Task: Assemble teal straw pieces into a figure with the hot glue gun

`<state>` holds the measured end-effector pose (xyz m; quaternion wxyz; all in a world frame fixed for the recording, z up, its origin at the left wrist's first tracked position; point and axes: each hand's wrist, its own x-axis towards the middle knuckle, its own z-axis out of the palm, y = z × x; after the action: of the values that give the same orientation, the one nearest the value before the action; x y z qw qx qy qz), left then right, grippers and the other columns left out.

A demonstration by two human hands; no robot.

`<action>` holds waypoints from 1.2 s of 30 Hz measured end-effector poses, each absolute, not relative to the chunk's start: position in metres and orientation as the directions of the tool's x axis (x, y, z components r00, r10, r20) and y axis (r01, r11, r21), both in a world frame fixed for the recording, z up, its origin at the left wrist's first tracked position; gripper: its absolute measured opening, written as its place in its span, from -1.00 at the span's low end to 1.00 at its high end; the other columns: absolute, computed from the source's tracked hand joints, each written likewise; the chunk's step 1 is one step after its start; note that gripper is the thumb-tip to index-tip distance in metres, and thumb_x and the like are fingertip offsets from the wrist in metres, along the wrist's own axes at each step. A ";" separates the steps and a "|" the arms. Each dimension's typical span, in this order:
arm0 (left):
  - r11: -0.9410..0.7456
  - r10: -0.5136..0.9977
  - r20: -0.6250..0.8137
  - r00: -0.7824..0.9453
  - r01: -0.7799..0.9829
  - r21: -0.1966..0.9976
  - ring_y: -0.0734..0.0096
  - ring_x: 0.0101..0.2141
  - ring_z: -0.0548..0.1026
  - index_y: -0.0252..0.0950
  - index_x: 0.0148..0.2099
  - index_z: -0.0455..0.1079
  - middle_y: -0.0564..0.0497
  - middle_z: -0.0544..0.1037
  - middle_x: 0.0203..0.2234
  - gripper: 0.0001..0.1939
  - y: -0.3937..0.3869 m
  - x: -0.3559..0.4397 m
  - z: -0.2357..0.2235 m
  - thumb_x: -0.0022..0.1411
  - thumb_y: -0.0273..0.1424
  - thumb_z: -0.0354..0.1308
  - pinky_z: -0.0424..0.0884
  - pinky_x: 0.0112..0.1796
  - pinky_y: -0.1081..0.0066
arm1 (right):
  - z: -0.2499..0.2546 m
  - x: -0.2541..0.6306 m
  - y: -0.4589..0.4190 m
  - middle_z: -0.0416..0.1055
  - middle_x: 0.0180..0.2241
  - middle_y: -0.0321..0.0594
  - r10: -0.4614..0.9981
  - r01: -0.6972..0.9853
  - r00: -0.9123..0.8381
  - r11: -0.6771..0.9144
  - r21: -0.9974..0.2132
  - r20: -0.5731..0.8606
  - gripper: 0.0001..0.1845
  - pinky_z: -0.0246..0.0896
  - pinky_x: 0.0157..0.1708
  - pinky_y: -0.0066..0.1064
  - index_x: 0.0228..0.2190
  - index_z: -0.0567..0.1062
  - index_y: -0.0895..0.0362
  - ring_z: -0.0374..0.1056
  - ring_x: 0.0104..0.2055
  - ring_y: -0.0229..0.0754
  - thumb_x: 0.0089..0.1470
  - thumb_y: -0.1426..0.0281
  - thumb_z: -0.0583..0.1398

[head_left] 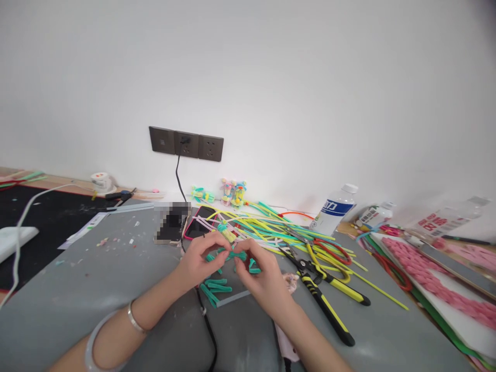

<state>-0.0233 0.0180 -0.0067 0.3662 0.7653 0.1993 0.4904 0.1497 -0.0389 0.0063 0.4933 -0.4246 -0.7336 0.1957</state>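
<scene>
Between both hands is a bent green pipe cleaner (pixel 236 255), pinched at its two sides. My left hand (pixel 207 256) has thumb and index finger closed on its left end; my right hand (pixel 259 268) grips the right end the same way. Short folded green pipe cleaner pieces (pixel 217 287) lie on the table just below my left hand. Behind the fingers stands or lies a small yellow and green pipe cleaner figure (pixel 226 232), partly covered by other stems.
Long yellow, green and white pipe cleaners (pixel 263 227) spread behind my hands. Yellow-black pliers (pixel 325 289) and red-handled scissors (pixel 331 250) lie right. A water bottle (pixel 335 209) stands behind them. Phones (pixel 172 222) lie left; a black cable (pixel 207 320) crosses the grey mat (pixel 155 274).
</scene>
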 end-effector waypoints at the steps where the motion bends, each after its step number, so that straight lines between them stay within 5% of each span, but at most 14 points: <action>1: -0.647 0.666 0.600 0.444 -0.056 0.760 0.35 -0.33 0.52 -0.30 -0.26 0.45 -0.05 0.55 -0.38 -0.88 0.018 -0.023 -0.006 0.31 -0.40 0.12 0.48 -0.28 0.43 | 0.005 0.150 -0.038 0.36 -0.41 -0.30 0.822 0.416 -0.145 0.556 -0.720 0.551 -0.86 0.18 -0.48 -0.46 -0.30 0.37 0.07 0.23 -0.49 -0.28 0.11 0.54 0.11; 9: -0.593 0.673 0.579 0.460 -0.130 0.794 0.31 -0.22 0.54 -0.29 -0.07 0.44 -0.09 0.55 -0.26 -0.80 0.016 -0.026 -0.008 0.38 -0.30 0.09 0.49 -0.21 0.41 | 0.000 0.153 -0.032 0.33 -0.41 -0.29 0.861 0.207 -0.062 0.506 -0.837 0.505 -0.98 0.14 -0.48 -0.46 -0.33 0.41 0.09 0.21 -0.45 -0.26 0.16 0.42 0.16; 13: -0.614 0.666 0.595 0.450 -0.123 0.780 0.28 -0.16 0.54 -0.28 0.06 0.38 -0.11 0.55 -0.20 -0.70 0.015 -0.029 -0.008 0.47 -0.27 -0.09 0.47 -0.13 0.36 | -0.006 0.154 -0.029 0.28 -0.44 -0.30 0.893 0.079 -0.035 0.451 -0.889 0.449 -0.85 0.08 -0.55 -0.47 -0.32 0.40 0.09 0.16 -0.49 -0.28 0.20 0.27 0.19; 17: -0.689 0.623 0.585 0.519 0.011 0.724 0.24 -0.14 0.55 -0.26 0.05 0.36 -0.10 0.57 -0.15 -0.72 0.015 -0.028 -0.010 0.36 -0.27 0.12 0.48 -0.12 0.35 | -0.008 0.154 -0.028 0.26 -0.46 -0.33 0.918 0.000 -0.066 0.392 -0.920 0.391 -0.78 0.04 -0.61 -0.50 -0.31 0.40 0.09 0.12 -0.55 -0.32 0.19 0.19 0.22; 21: -0.767 0.594 0.626 0.505 0.122 0.630 0.29 -0.22 0.58 -0.24 -0.03 0.39 -0.06 0.60 -0.22 -0.78 0.017 -0.027 -0.014 0.28 -0.35 0.21 0.49 -0.18 0.38 | -0.008 0.152 -0.030 0.28 -0.48 -0.33 0.926 0.003 -0.111 0.362 -0.932 0.360 -0.75 0.07 -0.62 -0.50 -0.29 0.39 0.09 0.19 -0.54 -0.30 0.20 0.16 0.21; 28: -0.872 0.445 0.748 0.492 0.051 0.486 0.39 -0.36 0.54 -0.25 -0.16 0.45 -0.01 0.59 -0.40 -0.91 0.020 -0.027 -0.015 0.36 -0.36 0.15 0.46 -0.32 0.46 | -0.009 0.153 -0.032 0.28 -0.51 -0.36 0.917 0.035 -0.155 0.377 -0.926 0.368 -0.77 0.08 -0.60 -0.50 -0.31 0.37 0.08 0.19 -0.55 -0.31 0.23 0.18 0.19; 36: -0.867 0.457 0.753 0.473 0.051 0.495 0.37 -0.38 0.56 -0.25 -0.20 0.48 -0.02 0.62 -0.43 -0.85 0.018 -0.025 -0.011 0.36 -0.31 0.15 0.49 -0.34 0.45 | -0.007 0.153 -0.034 0.36 -0.33 -0.22 0.880 0.081 -0.167 0.462 -0.883 0.445 -0.80 0.28 -0.49 -0.46 -0.25 0.41 0.09 0.30 -0.42 -0.25 0.24 0.21 0.17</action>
<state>-0.0253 0.0183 -0.0107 0.2076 0.8328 0.1525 0.4900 0.1532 -0.0338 -0.0067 0.5352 -0.3605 -0.6667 0.3731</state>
